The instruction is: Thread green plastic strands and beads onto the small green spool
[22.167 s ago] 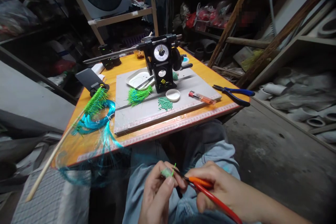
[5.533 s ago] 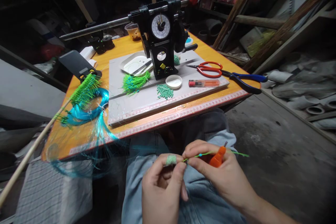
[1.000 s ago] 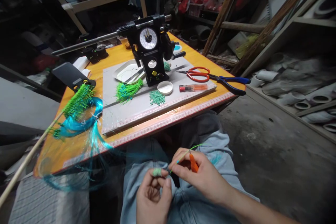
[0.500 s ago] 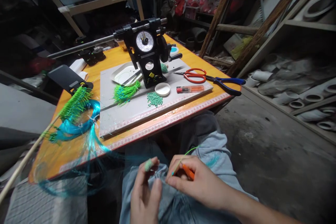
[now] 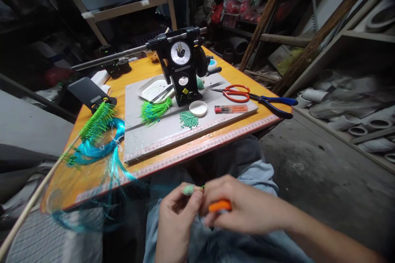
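My left hand [image 5: 174,218] is low in front of my lap, its fingers pinched together, with a pale green wrap [image 5: 188,189] on one fingertip. My right hand [image 5: 243,207] is closed against it, gripping a small orange tool [image 5: 219,206]. A short end of a green strand [image 5: 202,188] shows between the two hands; the rest is hidden by my fingers. Both hands hover over my blue jeans [image 5: 247,168], below the front edge of the orange table [image 5: 216,141].
On the table lies a grey board [image 5: 154,133] with a black dial winder [image 5: 182,70], green beads [image 5: 189,120], a white lid [image 5: 198,108], a lighter [image 5: 231,109], a green tuft [image 5: 152,111], red scissors [image 5: 236,92] and blue pliers [image 5: 274,104]. Cyan fibre [image 5: 101,148] and a stick [image 5: 37,197] lie left.
My left hand came back to the right hand and pinched shut on the strand. The right hand turned so the orange tool lies level. The long green strand is now mostly hidden.
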`<state>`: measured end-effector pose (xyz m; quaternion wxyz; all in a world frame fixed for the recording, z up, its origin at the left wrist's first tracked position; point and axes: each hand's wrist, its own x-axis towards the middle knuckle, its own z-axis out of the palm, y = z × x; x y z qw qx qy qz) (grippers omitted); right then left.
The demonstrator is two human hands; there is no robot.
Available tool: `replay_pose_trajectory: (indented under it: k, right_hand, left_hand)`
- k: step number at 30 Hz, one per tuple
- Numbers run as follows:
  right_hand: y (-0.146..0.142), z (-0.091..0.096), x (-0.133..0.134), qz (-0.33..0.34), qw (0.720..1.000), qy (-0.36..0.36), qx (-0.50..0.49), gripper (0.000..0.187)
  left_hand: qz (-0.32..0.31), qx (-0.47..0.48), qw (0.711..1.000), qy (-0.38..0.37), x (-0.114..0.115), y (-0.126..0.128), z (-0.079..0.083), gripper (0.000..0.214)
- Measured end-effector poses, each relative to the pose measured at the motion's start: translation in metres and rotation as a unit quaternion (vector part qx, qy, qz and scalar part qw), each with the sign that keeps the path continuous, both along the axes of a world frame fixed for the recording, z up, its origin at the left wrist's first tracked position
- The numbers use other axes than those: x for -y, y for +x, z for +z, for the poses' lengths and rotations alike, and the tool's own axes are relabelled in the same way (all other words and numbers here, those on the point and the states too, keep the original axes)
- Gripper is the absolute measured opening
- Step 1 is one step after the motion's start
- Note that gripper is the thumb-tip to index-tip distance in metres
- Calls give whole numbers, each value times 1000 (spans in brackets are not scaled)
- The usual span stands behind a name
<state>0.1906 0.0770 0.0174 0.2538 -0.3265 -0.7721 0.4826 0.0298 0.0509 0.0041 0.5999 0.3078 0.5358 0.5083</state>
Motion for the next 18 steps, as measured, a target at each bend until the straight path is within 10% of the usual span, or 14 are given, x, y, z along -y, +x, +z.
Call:
replay_pose_trajectory:
  k: [6, 18]
  right_hand:
    - [12, 26, -73, -241, 922, 270, 142, 12]
    - [-16, 32, -104, -236, 891, 296, 250, 14]
  left_hand:
    - [60, -12, 998, -34, 1, -10, -19, 27]
    - [118, -27, 992, -29, 4, 1, -14, 24]
